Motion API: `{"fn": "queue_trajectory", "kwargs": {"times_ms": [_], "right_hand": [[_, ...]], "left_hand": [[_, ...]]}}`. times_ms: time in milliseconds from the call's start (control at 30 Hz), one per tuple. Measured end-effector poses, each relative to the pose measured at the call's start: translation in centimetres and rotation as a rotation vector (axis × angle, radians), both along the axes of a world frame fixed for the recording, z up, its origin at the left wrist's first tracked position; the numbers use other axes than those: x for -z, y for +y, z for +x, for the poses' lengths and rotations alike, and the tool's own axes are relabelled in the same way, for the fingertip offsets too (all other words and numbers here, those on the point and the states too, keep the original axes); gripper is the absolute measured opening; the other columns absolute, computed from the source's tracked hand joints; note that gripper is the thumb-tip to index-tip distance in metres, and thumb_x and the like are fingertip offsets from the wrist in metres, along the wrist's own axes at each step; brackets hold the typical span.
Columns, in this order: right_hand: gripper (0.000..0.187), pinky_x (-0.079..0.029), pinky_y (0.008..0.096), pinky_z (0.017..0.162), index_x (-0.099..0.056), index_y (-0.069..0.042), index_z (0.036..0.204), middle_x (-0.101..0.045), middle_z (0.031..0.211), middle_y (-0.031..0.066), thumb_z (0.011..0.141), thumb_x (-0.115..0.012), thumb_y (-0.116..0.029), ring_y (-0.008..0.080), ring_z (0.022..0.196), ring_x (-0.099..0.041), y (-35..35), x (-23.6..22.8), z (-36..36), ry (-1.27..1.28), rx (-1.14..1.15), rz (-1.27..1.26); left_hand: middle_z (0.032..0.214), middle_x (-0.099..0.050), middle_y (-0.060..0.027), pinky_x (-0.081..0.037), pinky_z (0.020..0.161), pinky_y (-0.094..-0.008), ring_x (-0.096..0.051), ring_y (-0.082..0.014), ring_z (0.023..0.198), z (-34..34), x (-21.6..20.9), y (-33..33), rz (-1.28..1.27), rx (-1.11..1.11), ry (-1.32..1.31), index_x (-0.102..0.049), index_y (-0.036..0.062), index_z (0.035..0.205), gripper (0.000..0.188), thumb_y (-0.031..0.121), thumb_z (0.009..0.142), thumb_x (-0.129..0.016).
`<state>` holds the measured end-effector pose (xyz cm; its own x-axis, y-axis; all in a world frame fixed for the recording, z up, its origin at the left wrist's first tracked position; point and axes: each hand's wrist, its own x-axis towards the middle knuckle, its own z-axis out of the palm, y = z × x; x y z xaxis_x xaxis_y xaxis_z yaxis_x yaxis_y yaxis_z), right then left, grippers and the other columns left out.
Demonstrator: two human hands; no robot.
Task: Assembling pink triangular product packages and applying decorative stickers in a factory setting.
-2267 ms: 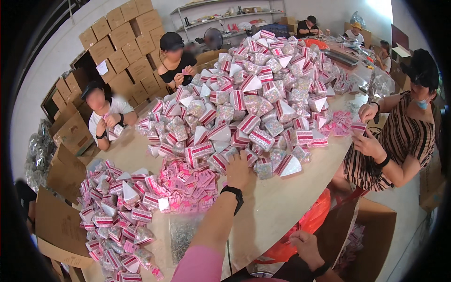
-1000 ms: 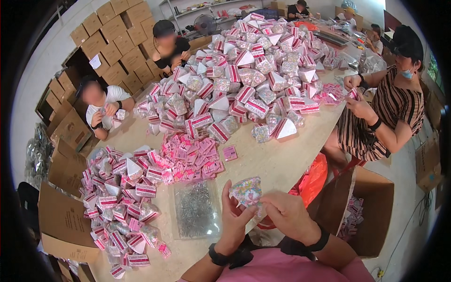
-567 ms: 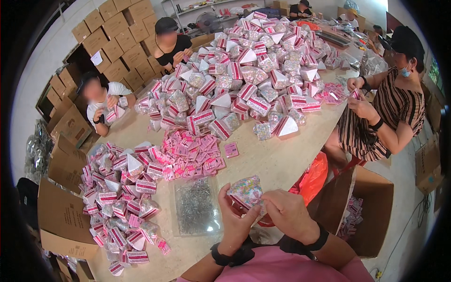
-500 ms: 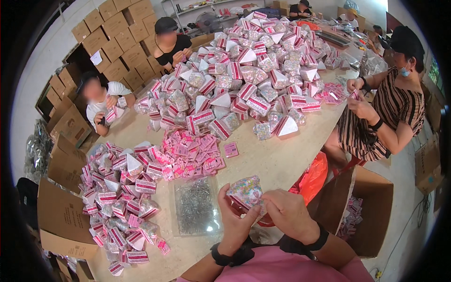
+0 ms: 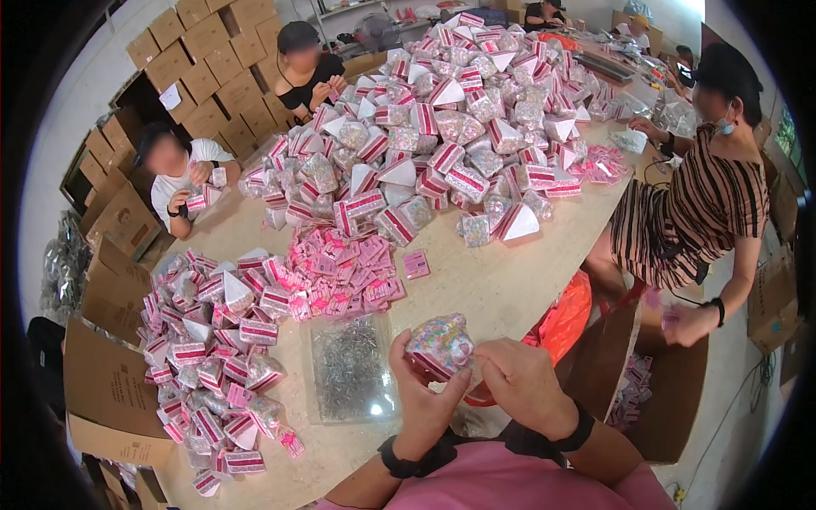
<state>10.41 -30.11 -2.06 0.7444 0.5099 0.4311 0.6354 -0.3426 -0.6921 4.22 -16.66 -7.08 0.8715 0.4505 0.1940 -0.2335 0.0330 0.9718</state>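
Note:
In my left hand (image 5: 422, 408) is a cake-slice-shaped pack (image 5: 439, 344), bagged in clear plastic, with multicoloured bits on top and a dark pink band along its side. The fingers close around its lower left. My right hand (image 5: 529, 391) is closed in a pinch at the pack's right side, on the gathered plastic of the bag; its fingertips partly cover that spot. Left of my hands lies a shallow clear tray (image 5: 314, 410) of many small metal pins (image 5: 353, 361). Beyond it sits a heap of pink cards (image 5: 348, 276), one card (image 5: 416, 263) lying apart.
Similar packs form a heap (image 5: 217, 348) at the left and a large mound (image 5: 442, 127) across the table (image 5: 476, 280). A red plastic bag (image 5: 565, 319) and an open carton (image 5: 671, 399) are at my right. Co-workers sit around the table; cartons (image 5: 208, 81) stand stacked behind.
My hands keep nearly the same hold; the pack has tilted slightly. The right-hand co-worker has lowered one hand with a pink item over the carton and stretched the other toward the table.

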Motion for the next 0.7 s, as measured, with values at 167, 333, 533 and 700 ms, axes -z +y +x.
{"fn": "queue_trajectory", "kwargs": {"times_ms": [167,333,533,700], "right_hand": [[0.008,-0.045,0.0436,0.055,-0.056,-0.003,0.086,-0.056,0.07,0.0147,0.079,-0.057,-0.006,0.0346,0.064,-0.058,0.1,0.13,0.12,-0.044,0.018,-0.032],[0.006,-0.045,0.0431,0.054,-0.055,-0.004,0.083,-0.056,0.068,0.0142,0.078,-0.057,-0.006,0.0342,0.063,-0.057,0.22,0.23,0.21,-0.071,0.03,-0.076],[0.005,-0.046,0.0425,0.054,-0.052,-0.005,0.079,-0.055,0.066,0.0138,0.079,-0.056,-0.008,0.0338,0.062,-0.057,0.27,0.63,0.38,-0.127,0.052,-0.164],[0.007,-0.048,0.0431,0.059,-0.056,-0.003,0.082,-0.058,0.072,0.0161,0.08,-0.054,-0.01,0.0353,0.068,-0.059,0.36,0.82,0.64,0.022,0.03,-0.053]], "left_hand": [[0.121,-0.043,-0.0172,-0.049,0.086,-0.0322,-0.055,-0.022,0.105,-0.01,0.35,0.09,0.106,-0.044,0.013,-0.018,0.0023,0.137,0.086,0.005,0.074,-0.075],[0.119,-0.043,-0.0163,-0.049,0.084,-0.0314,-0.055,-0.0209,0.102,0.0,0.48,0.1,0.131,-0.072,0.046,-0.02,0.0009,0.136,0.085,0.007,0.073,-0.076],[0.119,-0.042,-0.0186,-0.042,0.091,-0.0356,-0.049,-0.0262,0.108,-0.04,0.6,0.5,0.386,-0.149,0.137,-0.026,-0.0025,0.133,0.084,0.013,0.069,-0.078],[0.119,-0.04,-0.0153,-0.05,0.08,-0.031,-0.053,-0.0214,0.101,0.06,0.48,0.94,0.568,-0.156,0.107,-0.023,0.0023,0.135,0.085,0.008,0.069,-0.076]]}}
